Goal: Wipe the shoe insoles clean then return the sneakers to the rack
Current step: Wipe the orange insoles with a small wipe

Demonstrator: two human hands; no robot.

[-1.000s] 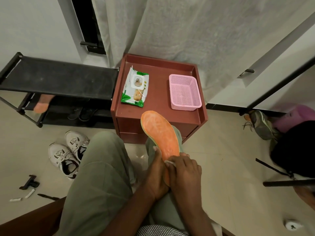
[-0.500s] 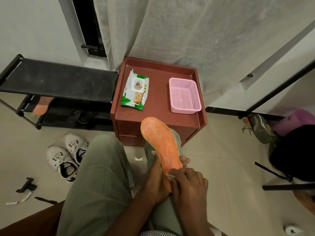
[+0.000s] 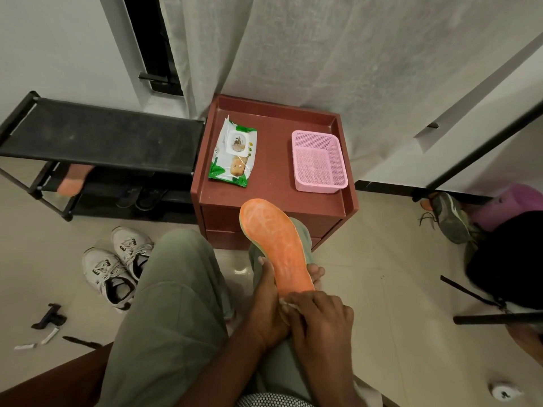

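An orange insole with a green edge lies along my right knee, toe end pointing away from me. My left hand grips its heel end from the left, fingertips showing on the insole's right side. My right hand pinches a small white wipe against the heel part of the insole. A pair of white sneakers stands on the floor to my left. The black shoe rack is at the far left, with another orange insole on its lower shelf.
A red-brown cabinet stands ahead, carrying a wet-wipe pack and a pink basket. A grey-green shoe lies at the right by a dark bag. Small black items lie on the floor at lower left.
My right hand has slid the wipe down the insole toward its heel end. The left hand keeps its hold.
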